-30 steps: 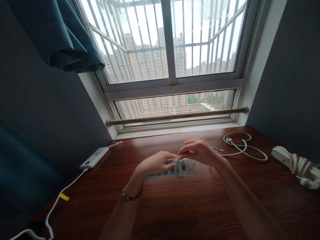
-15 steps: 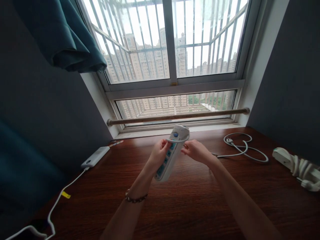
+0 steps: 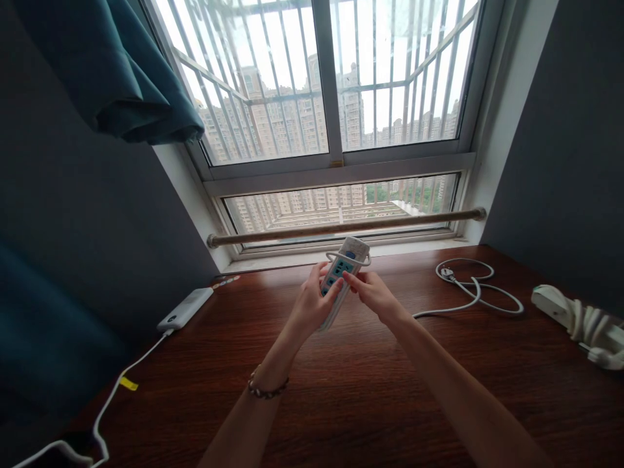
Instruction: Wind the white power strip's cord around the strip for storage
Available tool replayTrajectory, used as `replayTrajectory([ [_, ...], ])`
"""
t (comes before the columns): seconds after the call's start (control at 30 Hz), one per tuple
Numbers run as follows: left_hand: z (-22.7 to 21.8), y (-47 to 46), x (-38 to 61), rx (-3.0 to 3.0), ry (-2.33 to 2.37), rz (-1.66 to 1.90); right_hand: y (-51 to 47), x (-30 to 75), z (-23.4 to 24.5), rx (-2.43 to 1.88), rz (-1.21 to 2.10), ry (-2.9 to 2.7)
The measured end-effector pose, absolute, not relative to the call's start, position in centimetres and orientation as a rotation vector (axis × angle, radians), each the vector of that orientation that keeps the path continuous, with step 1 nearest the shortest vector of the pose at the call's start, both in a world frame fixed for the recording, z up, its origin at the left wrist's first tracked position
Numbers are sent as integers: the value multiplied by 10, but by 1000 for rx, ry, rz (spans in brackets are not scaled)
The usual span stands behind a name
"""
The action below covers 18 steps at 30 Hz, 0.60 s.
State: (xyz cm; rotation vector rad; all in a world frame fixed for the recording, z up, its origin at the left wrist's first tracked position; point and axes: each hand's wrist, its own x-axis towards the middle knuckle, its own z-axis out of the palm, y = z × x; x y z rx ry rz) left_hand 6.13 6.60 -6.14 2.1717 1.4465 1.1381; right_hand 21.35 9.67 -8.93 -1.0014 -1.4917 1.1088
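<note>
A white power strip (image 3: 348, 265) with blue-green sockets is held tilted above the wooden surface, its top end toward the window. One loop of its grey-white cord (image 3: 363, 262) crosses near the top end. My left hand (image 3: 312, 300) is closed around the strip's lower left part, thumb across the front. My right hand (image 3: 374, 291) grips its right edge, with the thumb on the socket face and the fingers partly hidden. Past my right wrist the loose cord runs across the surface to a plug (image 3: 447, 273), lying in loose coils.
At the right lies another power strip (image 3: 550, 305), its cord wound round it. A white power bank (image 3: 188, 308) with a cable (image 3: 141, 357) plugged in lies at the left. A rail (image 3: 341, 227) spans the window behind the wooden surface (image 3: 351, 403). A blue curtain (image 3: 127, 84) hangs upper left.
The power strip has risen slightly and turned in my hands. My left hand has shifted to wrap its lower part, and my right thumb has come onto the front face.
</note>
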Motion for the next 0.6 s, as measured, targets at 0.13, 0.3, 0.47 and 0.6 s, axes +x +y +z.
replayTrajectory([
  [0.13, -59, 57, 67, 2290, 1616, 1048, 97, 220, -85, -1061, 1016, -1390],
  [0.3, -48, 53, 63, 2299, 1949, 1036, 98, 235, -78, -1175, 750, -1765],
  [0.47, -34, 56, 45, 2325, 2181, 969, 91, 250, -65, -1363, 170, -2001],
  [0.6, -37, 57, 42, 2394, 2216, 834, 81, 252, -58, -1420, -249, -2195],
])
